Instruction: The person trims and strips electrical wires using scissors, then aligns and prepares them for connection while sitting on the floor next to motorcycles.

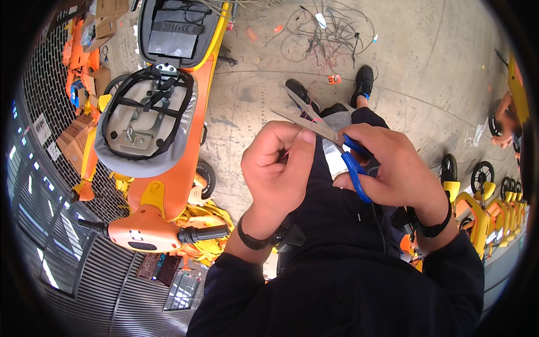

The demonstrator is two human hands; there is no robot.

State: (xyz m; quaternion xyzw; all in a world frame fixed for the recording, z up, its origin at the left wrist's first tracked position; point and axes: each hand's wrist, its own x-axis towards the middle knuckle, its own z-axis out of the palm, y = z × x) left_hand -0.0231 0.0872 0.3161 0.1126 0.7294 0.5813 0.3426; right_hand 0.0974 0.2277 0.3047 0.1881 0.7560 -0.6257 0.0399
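Note:
My right hand (pixel 400 163) has its fingers through the blue handles of a pair of scissors (pixel 355 175). The metal blades are spread apart and point up and left, above my left hand (pixel 276 171). That hand is closed, thumb against curled fingers, pinching a thin reddish strand that looks like wire; most of it is hidden. The lower blade passes close by the left thumb tip. Under the scissors, by my lap, a white patch (pixel 335 160) shows, partly covered by my right hand.
On the left stands an orange and yellow scooter (pixel 185 168) with its grey seat (pixel 140 165) tipped up, underside showing. Tangled dark cables (pixel 320 39) lie on the concrete floor ahead. Yellow scooter frames (pixel 477 219) line the right; another person's hand (pixel 505 132) shows there. Cardboard boxes (pixel 76 140) are at far left.

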